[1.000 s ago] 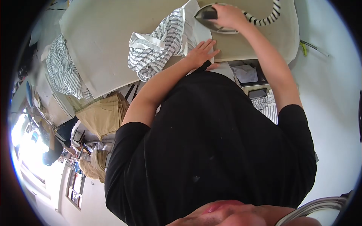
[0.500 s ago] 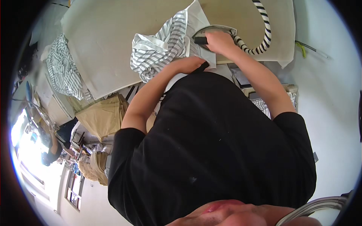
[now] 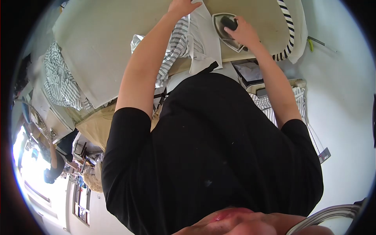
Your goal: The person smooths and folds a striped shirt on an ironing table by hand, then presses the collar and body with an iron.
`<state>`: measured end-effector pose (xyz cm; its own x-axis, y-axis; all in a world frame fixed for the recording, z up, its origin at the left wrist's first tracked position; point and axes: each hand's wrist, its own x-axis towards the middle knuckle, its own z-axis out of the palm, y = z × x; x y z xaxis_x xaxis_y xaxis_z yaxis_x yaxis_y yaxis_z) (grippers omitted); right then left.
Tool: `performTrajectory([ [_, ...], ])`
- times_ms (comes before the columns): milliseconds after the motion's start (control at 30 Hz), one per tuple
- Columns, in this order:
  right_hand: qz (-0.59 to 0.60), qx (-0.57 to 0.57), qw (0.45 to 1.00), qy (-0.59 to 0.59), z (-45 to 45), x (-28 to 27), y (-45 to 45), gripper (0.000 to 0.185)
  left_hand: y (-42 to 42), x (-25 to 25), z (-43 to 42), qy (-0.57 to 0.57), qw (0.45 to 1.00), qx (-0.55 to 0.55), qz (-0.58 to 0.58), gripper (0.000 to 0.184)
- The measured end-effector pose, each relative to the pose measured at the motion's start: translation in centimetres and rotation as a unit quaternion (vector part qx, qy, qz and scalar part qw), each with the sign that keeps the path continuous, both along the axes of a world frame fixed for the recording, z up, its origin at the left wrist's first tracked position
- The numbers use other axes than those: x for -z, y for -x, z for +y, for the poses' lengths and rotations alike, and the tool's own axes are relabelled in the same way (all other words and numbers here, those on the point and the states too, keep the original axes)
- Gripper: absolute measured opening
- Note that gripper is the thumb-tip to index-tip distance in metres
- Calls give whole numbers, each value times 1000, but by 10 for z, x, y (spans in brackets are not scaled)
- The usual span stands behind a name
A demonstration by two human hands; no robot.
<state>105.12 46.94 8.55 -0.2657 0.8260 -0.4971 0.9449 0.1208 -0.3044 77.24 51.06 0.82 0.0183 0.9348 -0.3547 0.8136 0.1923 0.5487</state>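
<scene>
A striped garment with a white panel (image 3: 207, 35) lies on the padded table (image 3: 105, 35), near its front edge. My left hand (image 3: 183, 7) is at the top edge of the view, over the garment's far part; its thumb is stretched out and the other fingers are partly cut off. The iron (image 3: 226, 32) stands just right of the white panel, its tip pointing away to the upper left. My right hand (image 3: 243, 34) is wrapped round its dark handle. From the iron's side a black-and-white striped hose (image 3: 290, 31) curves round to the right.
Another striped cloth (image 3: 62, 78) hangs over the table's left end. Below the table's right part are an open drawer (image 3: 248, 72), a phone (image 3: 261, 93) and more striped fabric (image 3: 299, 100). Brown cloth (image 3: 94, 127) hangs at the lower left. A co-worker (image 3: 56, 164) is at the far left.
My left hand has moved from the garment's near edge to its far part. The iron in my right hand has gone right, off the white panel, and turned. The striped hose has swung right.
</scene>
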Motion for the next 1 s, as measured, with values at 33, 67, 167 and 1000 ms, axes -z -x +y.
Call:
performTrajectory([
  [33,19,-29,999,-29,-9,-3,1,65,-1,4,6,33,999,9,6,45],
  [67,39,-55,996,-58,-17,-6,1,64,-2,6,11,66,998,21,13,47],
  [167,-53,-100,992,64,-42,-8,35,59,-3,36,17,-38,998,44,-15,42],
  [1000,119,52,991,-24,71,-56,-9,31,6,-3,-60,-9,994,-103,-24,57],
])
